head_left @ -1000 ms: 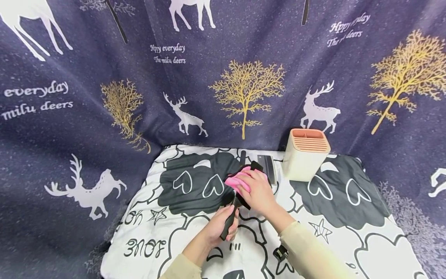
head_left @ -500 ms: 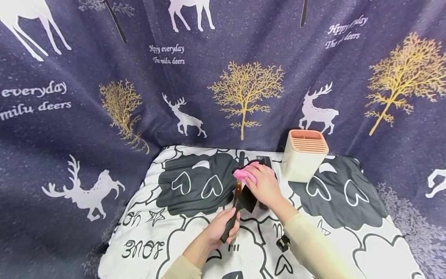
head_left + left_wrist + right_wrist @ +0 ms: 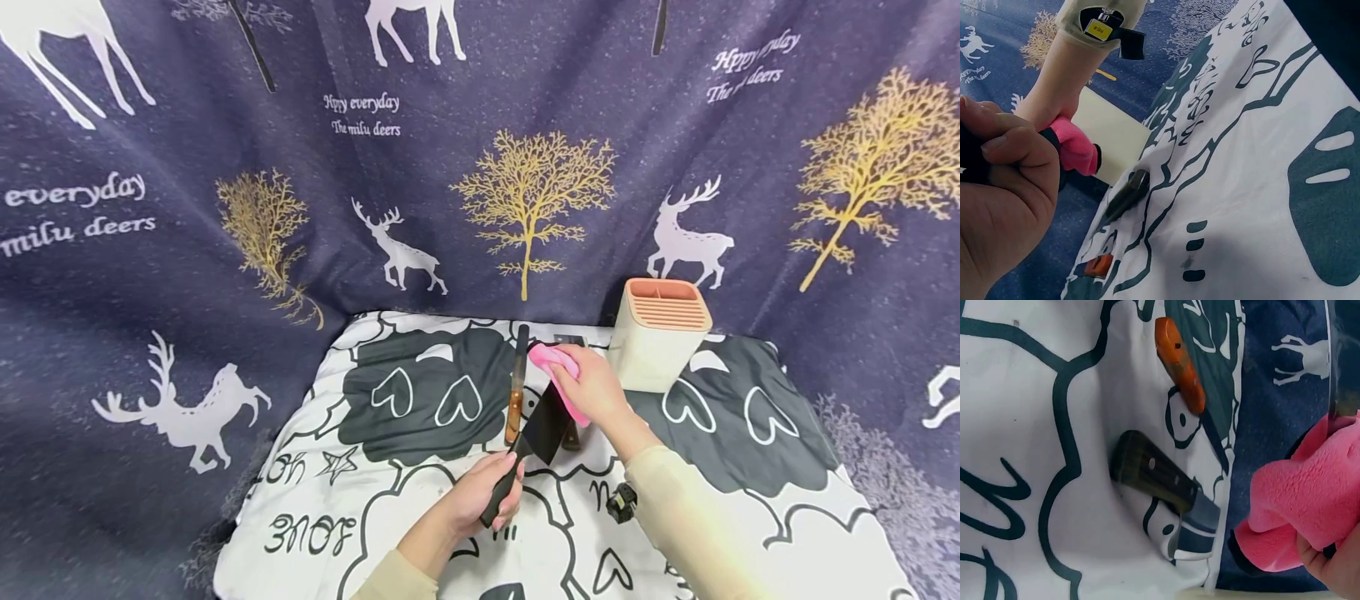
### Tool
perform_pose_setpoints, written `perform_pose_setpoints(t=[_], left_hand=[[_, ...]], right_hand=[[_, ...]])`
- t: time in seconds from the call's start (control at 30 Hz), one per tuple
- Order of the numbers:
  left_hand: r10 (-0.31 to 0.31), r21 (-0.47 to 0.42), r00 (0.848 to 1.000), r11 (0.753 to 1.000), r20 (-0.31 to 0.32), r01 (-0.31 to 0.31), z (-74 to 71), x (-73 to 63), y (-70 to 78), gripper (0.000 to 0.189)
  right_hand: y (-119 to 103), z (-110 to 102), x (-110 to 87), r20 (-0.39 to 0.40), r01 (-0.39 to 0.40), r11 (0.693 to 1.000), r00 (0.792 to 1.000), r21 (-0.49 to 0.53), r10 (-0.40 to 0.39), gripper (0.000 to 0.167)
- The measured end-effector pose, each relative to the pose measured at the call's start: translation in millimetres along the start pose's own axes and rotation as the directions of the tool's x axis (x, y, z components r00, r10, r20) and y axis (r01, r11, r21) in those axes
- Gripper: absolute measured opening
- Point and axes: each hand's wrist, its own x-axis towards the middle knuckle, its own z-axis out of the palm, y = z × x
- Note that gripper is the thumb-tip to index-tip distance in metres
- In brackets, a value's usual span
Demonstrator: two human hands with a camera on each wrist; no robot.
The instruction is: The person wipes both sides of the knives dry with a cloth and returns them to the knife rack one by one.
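Note:
My left hand (image 3: 483, 492) grips the black handle of a kitchen knife (image 3: 547, 425) with a broad black blade, held tilted above the bedding. My right hand (image 3: 596, 387) holds a folded pink cloth (image 3: 558, 367) with dark edging around the far part of that blade, its fingers and thumb pinching the cloth. In the right wrist view the cloth (image 3: 1310, 494) hangs in soft folds, with a dark blade (image 3: 1344, 362) beside it. My left hand's curled fingers (image 3: 1022, 147) show in the left wrist view, hiding most of the handle.
A knife with an orange-brown wooden handle (image 3: 514, 412) lies left of the blade. A cleaver with a dark brown handle (image 3: 1154, 469) lies under my right hand. A cream knife block (image 3: 648, 358) with an orange slotted top stands at the back right, before a patterned curtain (image 3: 465, 208).
My right hand and the pink cloth have slid right along the blade, uncovering more black surface and the wooden-handled knife behind. My left hand stays nearly in place, still gripping the handle.

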Motion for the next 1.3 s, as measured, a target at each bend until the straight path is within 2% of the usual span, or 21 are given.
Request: perform_pose_setpoints(t=[0.1, 0.23, 0.4, 0.6, 0.73, 0.97, 1.17, 1.3], left_hand=[[-0.023, 0.011, 1.0, 1.0, -0.002, 0.023, -0.4, -0.1, -1.3, 0.029], [-0.098, 0.022, 0.994, 0.995, -0.044, 0.099, -0.9, 1.3, -2.5, 0.034], [-0.173, 0.029, 0.976, 0.984, -0.133, 0.178, 0.8, 7.9, -1.6, 0.046], [-0.147, 0.111, 0.963, 0.978, -0.226, 0.175, 8.2, 16.1, -2.6, 0.051], [-0.12, 0.149, 0.959, 0.975, -0.256, 0.162, 11.0, 18.1, -3.4, 0.054], [-0.096, 0.181, 0.966, 0.973, -0.239, 0.142, 8.6, 17.0, -5.4, 0.049], [-0.104, 0.198, 0.97, 0.969, -0.219, 0.149, 5.5, 13.9, -5.9, 0.042], [-0.103, 0.202, 0.973, 0.969, -0.209, 0.146, 3.5, 10.4, -7.1, 0.04]], right_hand=[[6.0, -2.3, -1.4, 0.025, -0.091, 0.996, 0.996, 0.027, 0.09, 0.042], [11.5, -8.1, -5.4, 0.039, -0.195, 0.98, 0.98, 0.043, 0.193, 0.044], [11.6, -18.7, -4.3, 0.025, -0.245, 0.967, 0.97, 0.076, 0.244, 0.045], [7.7, -29.3, 4.4, -0.002, -0.234, 0.968, 0.972, 0.087, 0.235, 0.043], [8.2, -32.9, 6.3, -0.014, -0.238, 0.964, 0.97, 0.121, 0.241, 0.042], [12.2, -36.0, 4.5, -0.005, -0.253, 0.955, 0.966, 0.157, 0.257, 0.042], [20.0, -41.6, 3.1, 0.017, -0.267, 0.95, 0.963, 0.164, 0.268, 0.042], [27.3, -45.3, 1.2, -0.019, -0.287, 0.933, 0.954, 0.215, 0.298, 0.039]])
